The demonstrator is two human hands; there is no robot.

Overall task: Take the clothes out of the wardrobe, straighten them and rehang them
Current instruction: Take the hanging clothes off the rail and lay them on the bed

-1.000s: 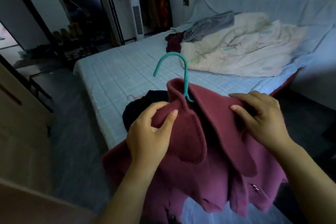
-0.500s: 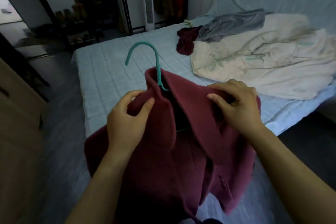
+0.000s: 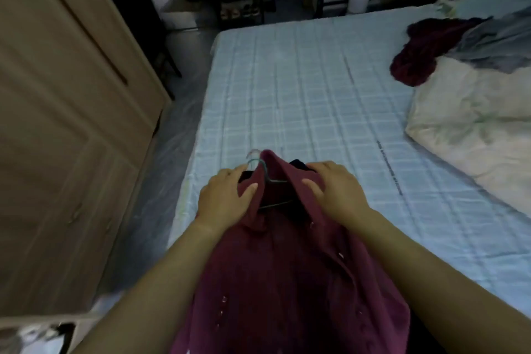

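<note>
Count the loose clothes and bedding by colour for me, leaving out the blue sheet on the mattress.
Maroon or dark red: 2 (maroon coat, crumpled dark red garment)
Grey: 1 (grey garment)
Cream: 1 (cream duvet)
Total: 4
A dark scrap behind the coat's collar is too hidden to count.

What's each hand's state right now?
Left hand: closed, thumb and fingers pinching the maroon coat beside the collar.
Right hand: closed, gripping the same coat on the collar's other side.
</note>
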